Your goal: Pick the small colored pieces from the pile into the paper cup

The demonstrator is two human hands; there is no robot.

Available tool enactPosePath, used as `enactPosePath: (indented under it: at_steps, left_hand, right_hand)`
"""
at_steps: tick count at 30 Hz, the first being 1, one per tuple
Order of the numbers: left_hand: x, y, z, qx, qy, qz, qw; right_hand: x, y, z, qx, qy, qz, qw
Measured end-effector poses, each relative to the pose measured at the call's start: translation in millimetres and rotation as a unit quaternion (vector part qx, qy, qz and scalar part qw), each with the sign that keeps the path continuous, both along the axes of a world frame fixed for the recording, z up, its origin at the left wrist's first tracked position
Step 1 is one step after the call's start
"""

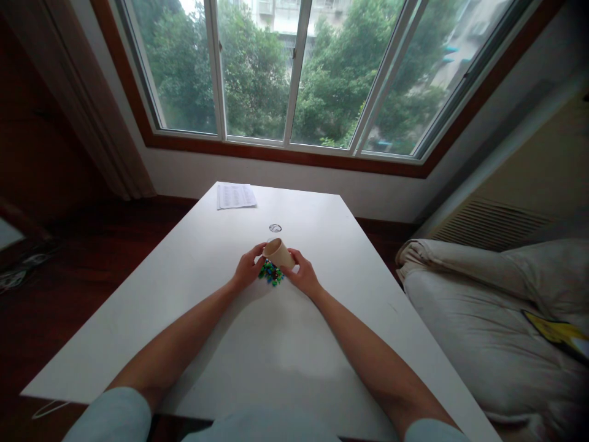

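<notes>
A beige cup (281,255) is held tilted above the white table (276,344), its mouth turned to the left and up. At the cup's left side, near the rim, the fingers of my left hand (249,268) are closed against it. My right hand (302,274) grips the base end, thumb below and fingers behind. Just under the cup lies a small heap of green, blue and dark pieces (271,274), too small to tell their kind. The inside of the cup shows only in part.
Beyond the cup, a round clear object with a dark rim (275,228) lies flat. Printed sheets of paper (236,196) rest at the table's far left corner. To the right of the table is a padded pale cover (460,307); a window (289,80) is ahead.
</notes>
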State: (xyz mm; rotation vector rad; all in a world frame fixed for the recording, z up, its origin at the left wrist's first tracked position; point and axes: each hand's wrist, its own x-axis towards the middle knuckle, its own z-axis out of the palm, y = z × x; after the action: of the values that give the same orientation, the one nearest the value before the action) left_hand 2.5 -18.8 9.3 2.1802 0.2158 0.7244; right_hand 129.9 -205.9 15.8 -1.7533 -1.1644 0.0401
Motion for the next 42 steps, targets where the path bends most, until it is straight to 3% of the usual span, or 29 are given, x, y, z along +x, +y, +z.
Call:
enactPosePath:
  at_steps: [9, 15, 20, 29, 35, 42]
  left_hand:
    - [-0.3, -5.9, -2.7, 0.065, -0.004, -0.045, 0.997]
    - [2.8, 1.2, -10.4, 0.121, 0.053, -0.022, 0.991]
    - [4.0, -7.0, -11.6, 0.193, 0.105, -0.059, 0.974]
    - [7.3, -20.5, -3.4, 0.268, 0.136, -0.137, 0.944]
    - [0.0, -30.5, 4.8, 0.285, 0.127, -0.202, 0.928]
    - [-7.4, -34.3, 11.2, 0.25, 0.081, -0.236, 0.935]
  right_hand:
    - [2.4, 9.1, -13.1, 0.019, 0.011, 0.025, 0.999]
    - [18.6, 15.2, -25.1, 0.021, -0.053, -0.099, 0.993]
    - [43.7, 29.4, -35.1, 0.001, -0.03, -0.16, 0.987]
    - [85.1, 50.8, -26.4, -0.066, 0.083, -0.08, 0.991]
    - [76.8, 46.3, -34.1, -0.093, 0.012, -0.068, 0.993]
    - [68.2, 42.3, -36.5, -0.101, -0.064, -0.062, 0.991]
